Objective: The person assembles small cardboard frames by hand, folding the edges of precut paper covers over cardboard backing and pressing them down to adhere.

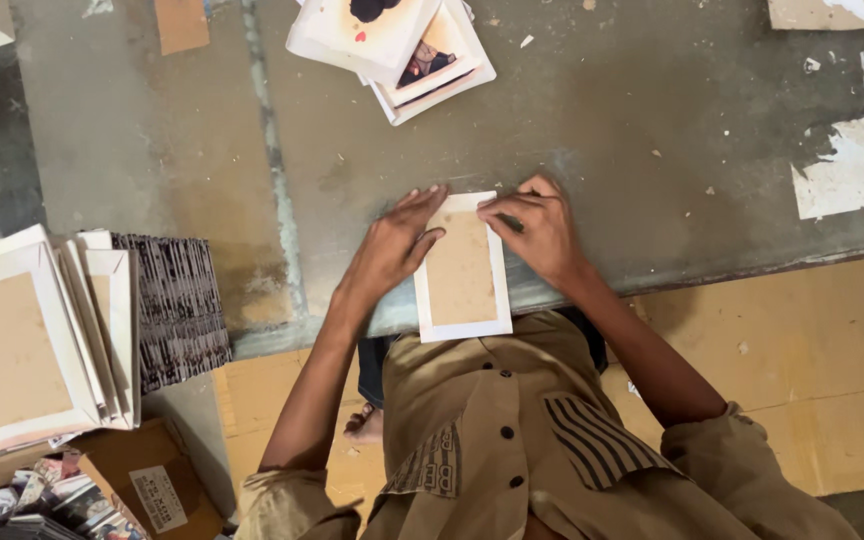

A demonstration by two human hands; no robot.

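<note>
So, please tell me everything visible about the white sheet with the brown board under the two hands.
The white sheet is a flat upright rectangle, apparently paper, with a brown cardboard-like panel centred on it. It lies on the grey worktable, its lower end overhanging the edge. The left hand presses its left side, the right hand its upper right corner.

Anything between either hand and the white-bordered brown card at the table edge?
Nothing visible. The left hand lies on the card at its left edge and the right hand presses its top right corner, both touching it directly.
</note>
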